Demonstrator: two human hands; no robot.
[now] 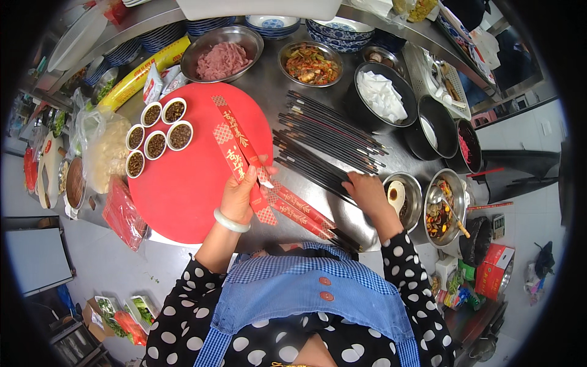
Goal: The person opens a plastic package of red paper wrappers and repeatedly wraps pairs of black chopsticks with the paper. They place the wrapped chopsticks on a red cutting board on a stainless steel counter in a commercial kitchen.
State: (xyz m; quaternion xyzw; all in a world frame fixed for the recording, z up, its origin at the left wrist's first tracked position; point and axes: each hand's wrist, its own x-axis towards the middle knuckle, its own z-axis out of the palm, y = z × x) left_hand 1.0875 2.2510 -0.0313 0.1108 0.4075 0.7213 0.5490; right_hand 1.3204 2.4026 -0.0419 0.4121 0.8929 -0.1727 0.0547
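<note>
Above the near edge of a round red cutting board (202, 202), my left hand (239, 195) holds red paper chopstick sleeves (234, 158) with gold writing. My right hand (369, 195) has its fingers on the lower end of a bundle of dark chopsticks (312, 167); whether it grips any is hard to tell. A second pile of dark chopsticks (330, 130) lies just beyond. Between my hands, filled red sleeves (300, 211) lie on the steel counter with dark chopstick ends sticking out. Several small white cups of dark sauce (179, 135) stand on the board's left part.
Bowls of raw sliced meat (223, 59) and cooked vegetables (311, 64) stand at the back. To the right are a black bowl of white tissues (380, 96), a steel bowl with a white spoon (406, 197) and one with a ladle (442, 206). A plastic bag (107, 151) is left.
</note>
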